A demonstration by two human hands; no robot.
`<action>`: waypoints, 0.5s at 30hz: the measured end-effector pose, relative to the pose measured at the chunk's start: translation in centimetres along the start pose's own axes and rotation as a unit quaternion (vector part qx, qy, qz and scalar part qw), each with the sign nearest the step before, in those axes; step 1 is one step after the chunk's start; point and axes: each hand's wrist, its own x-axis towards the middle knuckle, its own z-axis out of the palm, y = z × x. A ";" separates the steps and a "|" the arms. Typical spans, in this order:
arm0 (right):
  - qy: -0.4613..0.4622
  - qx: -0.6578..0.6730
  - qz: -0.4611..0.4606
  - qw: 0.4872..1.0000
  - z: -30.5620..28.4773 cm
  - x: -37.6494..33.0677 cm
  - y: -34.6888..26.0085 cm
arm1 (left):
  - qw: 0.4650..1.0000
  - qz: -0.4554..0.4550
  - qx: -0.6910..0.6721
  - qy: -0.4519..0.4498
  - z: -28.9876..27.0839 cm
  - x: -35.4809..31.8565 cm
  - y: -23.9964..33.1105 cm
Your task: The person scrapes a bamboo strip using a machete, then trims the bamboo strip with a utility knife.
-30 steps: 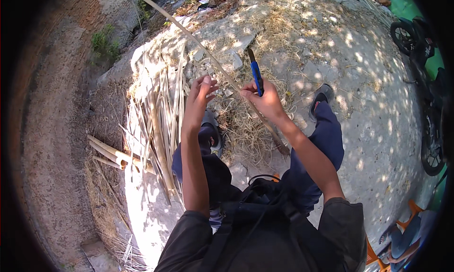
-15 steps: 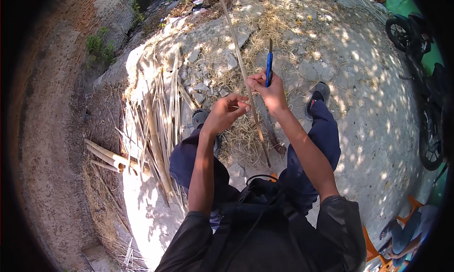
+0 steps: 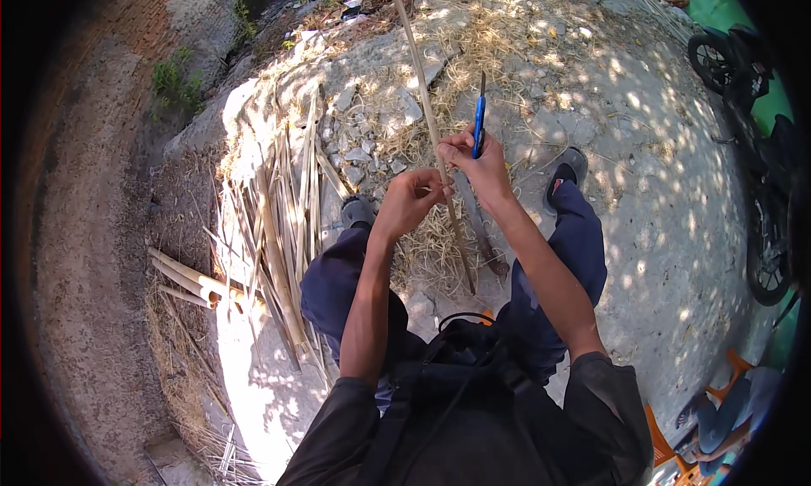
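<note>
A long, thin bamboo strip [image 3: 421, 70] runs from the far edge of the view down between my knees. My left hand [image 3: 407, 205] is closed, its thumb and fingertips pinching the strip. Just above it, my right hand [image 3: 481, 172] also grips the strip between thumb and finger. A blue utility knife [image 3: 479, 124] is tucked in that same right hand, its narrow dark blade pointing away from me. Under the strip, a long greyish tool [image 3: 475, 220] with a rounded brown end lies on the ground among pale shavings [image 3: 427, 253].
Split bamboo strips [image 3: 291, 190] are heaped left of my left foot, near thicker bamboo poles [image 3: 190, 276]. Broken stones [image 3: 358, 155] and straw-like shavings lie ahead. A motorcycle [image 3: 752, 148] stands at the right; a seated person [image 3: 728, 414] and orange chairs [image 3: 667, 444] are at lower right.
My left hand, loosely spread beside the strip before, has closed on it. The strip's near end has swung slightly left. My right hand, with the knife, has shifted a little left and down.
</note>
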 end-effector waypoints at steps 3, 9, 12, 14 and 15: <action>-0.008 -0.001 0.001 1.000 0.2 -0.1 -0.1 | 1.000 0.018 -0.005 0.006 -0.1 0.0 -0.5; -0.009 0.008 0.022 1.000 0.4 -0.4 -0.7 | 1.000 -0.003 -0.009 0.019 0.0 -0.1 0.0; -0.007 0.000 0.019 1.000 0.4 -0.3 -0.6 | 0.999 0.027 -0.008 0.015 0.1 0.0 -0.3; -0.009 -0.005 0.007 1.000 0.3 -0.2 -0.4 | 1.000 0.026 -0.011 0.011 0.0 0.0 0.0; -0.013 0.006 0.008 1.000 0.2 -0.1 -0.2 | 1.000 0.026 -0.012 0.010 0.1 0.0 0.0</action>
